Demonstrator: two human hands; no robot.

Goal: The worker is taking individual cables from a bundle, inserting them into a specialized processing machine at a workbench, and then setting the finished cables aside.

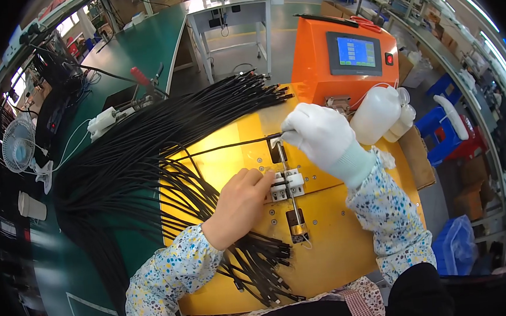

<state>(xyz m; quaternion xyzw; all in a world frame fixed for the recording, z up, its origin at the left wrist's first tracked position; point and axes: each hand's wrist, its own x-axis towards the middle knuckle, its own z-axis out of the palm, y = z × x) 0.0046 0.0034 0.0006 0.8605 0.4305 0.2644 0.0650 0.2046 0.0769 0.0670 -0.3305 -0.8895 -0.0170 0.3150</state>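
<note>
My left hand, bare, has its fingers bent together at a small white clamp block on the yellow plate. A short black piece, seemingly a cable end, shows beside its fingertips; the grip itself is partly hidden. In a white glove, my right hand pinches the end of a single black cable, which stretches left toward the bundle. A thin metal rod runs through the clamp block, between two dark slots in the plate. A thick bundle of black cables lies across the far left; more cable ends fan out below my left hand.
An orange machine with a blue-lit screen stands at the plate's far right, beside white plastic bottles. A red-handled toggle clamp rises behind the bundle. A small fan and a white cup stand at left on the green table.
</note>
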